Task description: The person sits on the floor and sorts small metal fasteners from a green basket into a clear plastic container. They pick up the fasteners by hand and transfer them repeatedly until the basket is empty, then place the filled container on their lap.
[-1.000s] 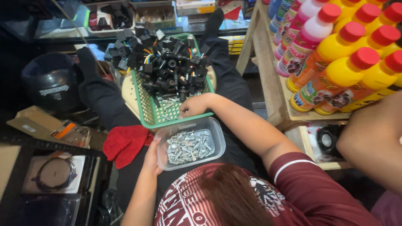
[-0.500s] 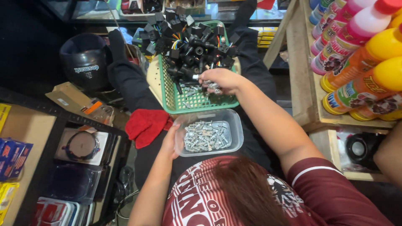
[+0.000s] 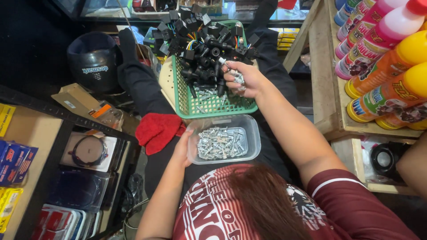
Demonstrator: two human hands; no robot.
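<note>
On my lap sits a clear plastic tub [image 3: 251, 133] holding several small silver screws. My left hand [image 3: 180, 149] grips the tub's left rim. Just beyond it is a green plastic basket [image 3: 213, 106], heaped with black plug sockets and their coloured wires [image 3: 200, 40], with a few screws loose on its floor. My right hand [image 3: 242, 80] hovers over the right side of the basket, its fingers closed around a few silver screws. My dark hair and maroon shirt fill the bottom of the view.
A red cloth [image 3: 155, 131] lies left of the tub. A black helmet [image 3: 93, 62] and a cardboard box [image 3: 84, 106] sit at left, above a dark shelf of packaged goods [image 3: 26, 155]. A wooden rack of coloured bottles [image 3: 387, 66] stands right. Another person's limb [image 3: 413, 164] shows at the right edge.
My right hand has moved from the basket's near edge further up into it and has closed on silver screws. My left hand stays on the tub. The view has shifted.
</note>
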